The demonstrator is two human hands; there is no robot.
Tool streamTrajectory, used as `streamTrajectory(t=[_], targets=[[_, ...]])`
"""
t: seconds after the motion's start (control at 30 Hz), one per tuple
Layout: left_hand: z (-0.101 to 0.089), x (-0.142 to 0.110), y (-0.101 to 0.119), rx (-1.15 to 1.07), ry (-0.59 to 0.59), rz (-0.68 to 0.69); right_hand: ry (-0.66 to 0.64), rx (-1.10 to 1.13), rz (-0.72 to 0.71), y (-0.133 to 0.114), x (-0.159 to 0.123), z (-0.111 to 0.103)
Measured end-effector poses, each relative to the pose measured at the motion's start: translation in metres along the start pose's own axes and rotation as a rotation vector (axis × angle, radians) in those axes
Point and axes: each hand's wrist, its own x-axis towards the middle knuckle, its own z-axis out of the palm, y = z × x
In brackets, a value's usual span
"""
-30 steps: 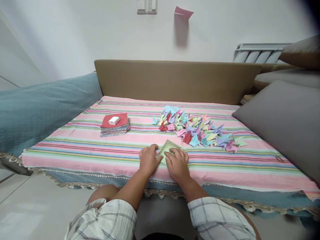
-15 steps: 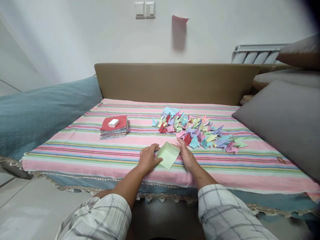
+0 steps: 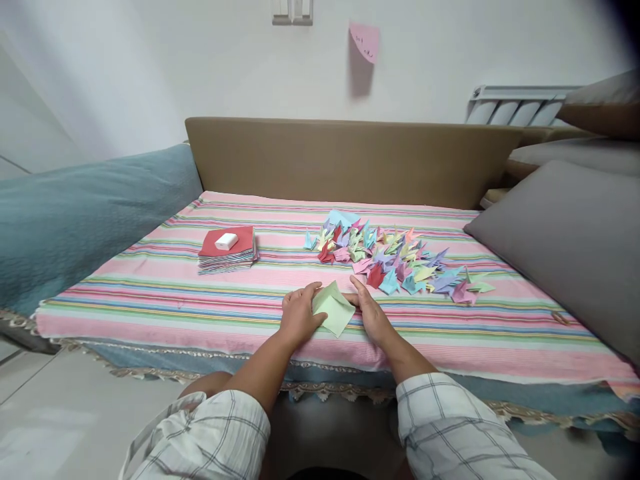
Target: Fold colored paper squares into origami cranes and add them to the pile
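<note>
A pale green square of folding paper (image 3: 336,319) lies with one corner toward me on the striped cloth. My left hand (image 3: 300,315) is closed on its left side, the thumb on top and the fingers along the far left edge. At the paper's right corner is my right hand (image 3: 374,317), its fingers stretched and apart, one finger reaching to the paper's edge. A small shaded crease or flap shows near the paper's far corner. Beyond my hands lies a heap of folded paper cranes (image 3: 385,257) in many colours.
To the left, a stack of paper squares (image 3: 227,261) with a red top sheet carries a small white block (image 3: 227,241). A light blue sheet (image 3: 343,219) lies behind the cranes. A grey cushion (image 3: 555,233) leans at right; the brown backrest (image 3: 350,160) stands behind.
The view has shifted slightly. The green paper has moved a little, and a fold shadow shows more plainly near its far corner. The pink note on the wall now hangs lower, its face showing.
</note>
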Motion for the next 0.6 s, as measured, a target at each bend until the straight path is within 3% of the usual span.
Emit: streamTrajectory(t=[0.33, 0.6], targets=[[0.002, -0.004, -0.003, 0.012, -0.057, 0.09, -0.06, -0.242, -0.098, 0.006, -0.003, 0.0], [0.003, -0.004, -0.003, 0.027, -0.085, 0.136, -0.034, -0.497, -0.096, -0.011, -0.011, -0.002]])
